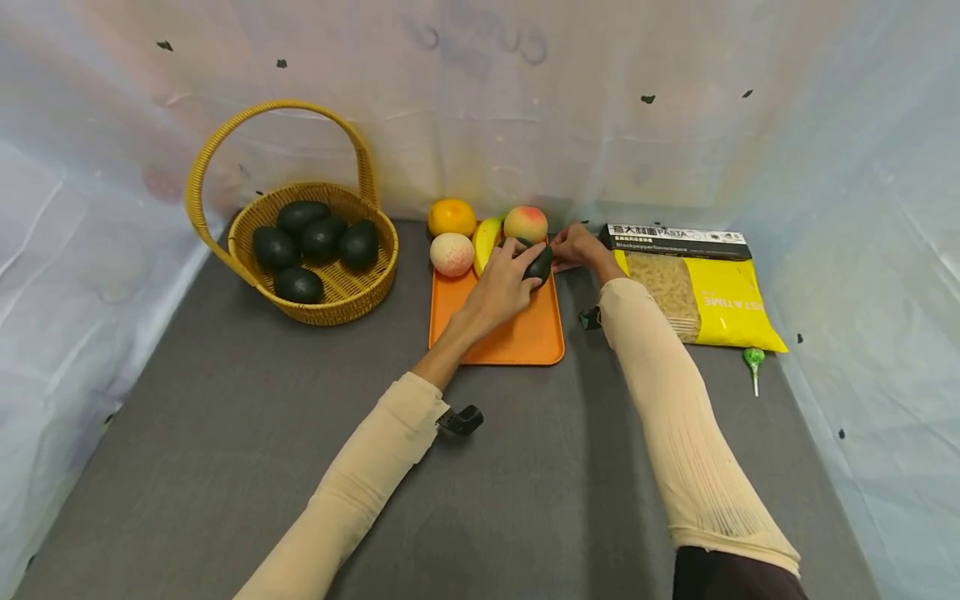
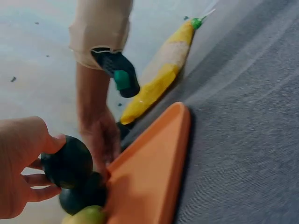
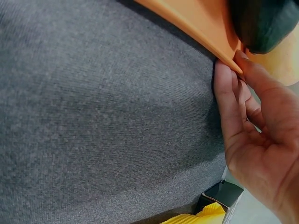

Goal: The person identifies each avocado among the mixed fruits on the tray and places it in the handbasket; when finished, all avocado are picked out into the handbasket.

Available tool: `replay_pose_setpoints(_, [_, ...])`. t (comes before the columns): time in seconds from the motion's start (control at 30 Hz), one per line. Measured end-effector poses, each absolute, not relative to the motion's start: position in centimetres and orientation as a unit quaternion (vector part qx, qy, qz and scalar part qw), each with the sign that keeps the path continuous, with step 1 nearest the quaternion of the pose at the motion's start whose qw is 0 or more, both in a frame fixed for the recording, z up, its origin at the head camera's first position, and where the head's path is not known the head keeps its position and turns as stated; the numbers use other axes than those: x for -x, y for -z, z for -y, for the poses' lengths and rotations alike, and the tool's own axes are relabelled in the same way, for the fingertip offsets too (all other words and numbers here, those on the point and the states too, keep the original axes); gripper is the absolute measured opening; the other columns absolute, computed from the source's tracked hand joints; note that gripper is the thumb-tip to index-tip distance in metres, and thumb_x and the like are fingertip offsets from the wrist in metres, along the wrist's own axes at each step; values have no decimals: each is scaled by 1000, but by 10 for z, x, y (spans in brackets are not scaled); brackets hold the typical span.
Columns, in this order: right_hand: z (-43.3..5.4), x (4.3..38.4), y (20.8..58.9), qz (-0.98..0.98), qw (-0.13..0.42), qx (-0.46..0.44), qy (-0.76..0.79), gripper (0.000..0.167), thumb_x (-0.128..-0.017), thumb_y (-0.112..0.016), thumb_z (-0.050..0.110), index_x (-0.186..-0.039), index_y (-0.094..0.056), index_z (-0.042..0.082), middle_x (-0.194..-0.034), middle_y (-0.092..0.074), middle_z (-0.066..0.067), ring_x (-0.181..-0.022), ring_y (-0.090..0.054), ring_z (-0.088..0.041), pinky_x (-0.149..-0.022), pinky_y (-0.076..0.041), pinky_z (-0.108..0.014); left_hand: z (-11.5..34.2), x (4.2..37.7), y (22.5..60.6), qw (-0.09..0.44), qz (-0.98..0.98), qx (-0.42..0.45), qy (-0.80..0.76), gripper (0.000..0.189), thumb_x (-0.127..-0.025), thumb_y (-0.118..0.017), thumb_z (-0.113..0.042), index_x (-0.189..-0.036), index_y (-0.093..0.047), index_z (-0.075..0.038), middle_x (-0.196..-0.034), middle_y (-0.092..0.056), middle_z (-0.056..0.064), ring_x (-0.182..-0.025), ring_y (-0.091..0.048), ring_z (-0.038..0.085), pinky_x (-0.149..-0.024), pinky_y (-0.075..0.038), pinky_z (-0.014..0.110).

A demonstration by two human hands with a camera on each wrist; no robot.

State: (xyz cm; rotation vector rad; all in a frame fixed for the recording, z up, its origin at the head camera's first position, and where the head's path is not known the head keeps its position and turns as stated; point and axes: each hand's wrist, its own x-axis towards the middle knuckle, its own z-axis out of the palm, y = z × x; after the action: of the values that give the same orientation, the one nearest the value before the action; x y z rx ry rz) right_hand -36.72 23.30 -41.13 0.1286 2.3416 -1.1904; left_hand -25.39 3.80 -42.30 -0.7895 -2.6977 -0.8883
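My left hand (image 1: 501, 287) grips a dark green avocado (image 2: 67, 161) over the orange tray (image 1: 517, 337), thumb on one side and fingers on the other. Just beyond it, a second dark avocado (image 2: 84, 196) shows in the left wrist view. At the tray's right edge my right hand (image 3: 261, 121) pinches the rim between thumb and fingers. A banana (image 1: 486, 243), a peach (image 1: 526, 223), a pale speckled peach (image 1: 452, 254) and an orange (image 1: 452, 217) lie at the tray's far end.
Left of the tray stands a tall-handled wicker basket (image 1: 337, 312) holding several avocados (image 1: 298, 285). To the right lie a black pasta box (image 1: 678, 242), a yellow pasta bag (image 1: 727, 304) and a green lollipop (image 1: 754, 358). A pale curtain (image 1: 495, 125) hangs behind the grey table (image 1: 525, 467).
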Motion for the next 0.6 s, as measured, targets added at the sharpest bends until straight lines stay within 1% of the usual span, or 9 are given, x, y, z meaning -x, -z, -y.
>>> replay_pose_setpoints(0.03, [-231,367,409,-858,257,-54,441,14,-103,-60,9,-101,-68,-2,-72,-65,-4,-73,-74,-22,-97,-61,-48,-35,253,419,99,911,262,303,53,-103,-66,-16,-155,-53,-14,-135,-55,20,-117,-57,36,-104,-48,45])
replay_pose_setpoints(0.07, [-231,368,408,-857,260,-59,441,16,-102,-63,9,-108,-69,-4,-75,-68,-6,-73,-74,-22,-98,-61,-47,-33,253,416,103,912,257,304,52,-104,-65,-16,-154,-54,-16,-135,-55,20,-115,-57,36,-102,-48,44])
replay_pose_setpoints(0.13, [-231,371,411,-859,260,-66,437,22,-100,-67,10,-114,-69,-7,-77,-69,-7,-71,-75,-20,-95,-62,-44,-28,252,410,111,912,249,307,48,-105,-63,-17,-152,-57,-20,-137,-54,22,-115,-57,37,-102,-49,46])
replay_pose_setpoints(0.2, [-233,375,419,-860,253,-71,437,19,-98,-70,11,-111,-71,-4,-77,-70,-6,-67,-74,-17,-89,-64,-41,-22,251,403,119,912,240,310,43,-105,-62,-17,-148,-62,-23,-140,-54,24,-115,-56,39,-102,-50,46])
replay_pose_setpoints(0.3, [-235,380,428,-859,244,-75,444,22,-97,-74,13,-111,-71,-3,-76,-70,-5,-65,-74,-15,-84,-65,-38,-14,249,394,125,913,229,314,36,-105,-63,-18,-140,-69,-21,-142,-54,25,-120,-56,41,-106,-50,49])
replay_pose_setpoints(0.37, [-235,380,430,-857,245,-76,447,22,-97,-74,13,-112,-71,-3,-76,-71,-4,-65,-74,-15,-85,-65,-38,-8,248,389,126,913,221,320,34,-105,-63,-19,-138,-71,-21,-143,-53,25,-121,-56,41,-104,-50,48])
replay_pose_setpoints(0.47, [-234,379,428,-853,247,-76,453,23,-96,-75,11,-113,-70,-4,-75,-71,-5,-66,-75,-16,-86,-65,-40,4,243,380,129,909,212,336,35,-105,-65,-23,-139,-70,-20,-141,-54,26,-118,-57,40,-95,-53,46])
replay_pose_setpoints(0.53, [-233,376,423,-851,251,-76,455,23,-96,-74,9,-114,-70,-6,-75,-71,-5,-67,-75,-18,-89,-64,-42,13,240,374,132,908,202,344,37,-105,-65,-26,-141,-68,-20,-140,-54,26,-118,-58,39,-92,-54,45])
replay_pose_setpoints(0.6, [-231,373,418,-851,255,-74,454,24,-96,-72,7,-115,-70,-9,-75,-71,-7,-69,-76,-21,-92,-62,-45,23,237,368,136,907,191,350,38,-104,-65,-27,-141,-68,-19,-139,-54,27,-120,-58,40,-95,-55,48])
